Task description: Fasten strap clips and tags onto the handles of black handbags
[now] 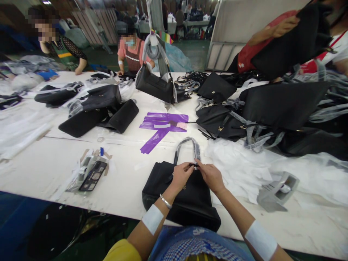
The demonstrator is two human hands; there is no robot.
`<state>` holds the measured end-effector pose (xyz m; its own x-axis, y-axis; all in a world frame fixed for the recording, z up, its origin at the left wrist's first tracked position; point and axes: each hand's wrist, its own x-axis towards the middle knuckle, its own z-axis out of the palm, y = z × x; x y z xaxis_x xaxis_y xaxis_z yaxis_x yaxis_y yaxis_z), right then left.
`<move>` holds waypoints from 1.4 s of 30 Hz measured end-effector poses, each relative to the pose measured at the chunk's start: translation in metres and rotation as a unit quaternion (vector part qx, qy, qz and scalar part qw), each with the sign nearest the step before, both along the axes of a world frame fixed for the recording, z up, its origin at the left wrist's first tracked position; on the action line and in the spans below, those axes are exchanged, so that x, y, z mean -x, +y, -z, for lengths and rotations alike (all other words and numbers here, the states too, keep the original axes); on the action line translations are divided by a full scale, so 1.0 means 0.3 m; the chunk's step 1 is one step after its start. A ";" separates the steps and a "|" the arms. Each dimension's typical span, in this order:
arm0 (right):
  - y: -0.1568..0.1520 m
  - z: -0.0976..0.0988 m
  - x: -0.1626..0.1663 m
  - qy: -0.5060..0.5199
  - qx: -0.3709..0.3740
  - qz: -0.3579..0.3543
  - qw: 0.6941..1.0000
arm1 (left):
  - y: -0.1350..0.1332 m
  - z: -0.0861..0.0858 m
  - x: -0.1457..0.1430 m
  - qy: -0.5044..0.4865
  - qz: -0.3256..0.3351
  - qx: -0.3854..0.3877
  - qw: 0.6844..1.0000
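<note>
A black handbag (160, 188) lies on the white table right in front of me, its wrapped handle (187, 140) arching away from my body. Above the bag's upper edge, my left hand (181, 174) and my right hand (211, 176) meet near the base of the handle. Fingertips of both hands pinch a small black strap (193, 165) between them. Its far end and fastening are too small to make out. Gold-coloured hardware shows on the bag just below my left hand.
Purple tape (154, 139) is stuck to the table beyond the bag. A phone (94, 175) lies at left; a grey tape dispenser (278, 192) and crumpled white paper (236, 166) are at right. Black bags (217, 121) pile up farther back. Several people work around the table.
</note>
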<state>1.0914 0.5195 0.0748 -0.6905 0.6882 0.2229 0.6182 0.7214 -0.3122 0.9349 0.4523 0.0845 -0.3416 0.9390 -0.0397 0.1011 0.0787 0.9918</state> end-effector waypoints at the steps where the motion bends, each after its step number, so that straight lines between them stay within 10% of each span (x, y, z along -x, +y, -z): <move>1: -0.001 -0.004 0.001 -0.009 -0.008 0.008 1.000 | -0.002 -0.003 0.000 0.030 0.000 -0.005 1.000; 6: -0.011 -0.016 0.007 -0.017 -0.031 0.016 0.999 | -0.014 -0.009 -0.014 0.107 -0.001 -0.026 0.994; 17: -0.011 -0.020 -0.006 0.020 0.024 -0.036 0.999 | 0.005 0.016 -0.005 -0.095 -0.001 0.028 0.995; 25: 0.012 -0.026 -0.011 -0.026 0.012 -0.026 0.999 | 0.019 -0.011 0.011 0.131 0.045 -0.012 0.990; 32: -0.046 -0.058 -0.008 0.152 0.052 0.078 0.984 | 0.018 -0.025 -0.009 0.174 0.018 -0.018 0.984; 39: -0.049 -0.078 -0.003 0.199 0.155 0.090 0.964 | 0.003 -0.012 -0.024 0.283 0.061 -0.044 0.956; 42: -0.037 -0.069 -0.007 0.269 0.292 0.173 0.901 | -0.010 -0.013 -0.023 0.317 0.078 -0.071 0.943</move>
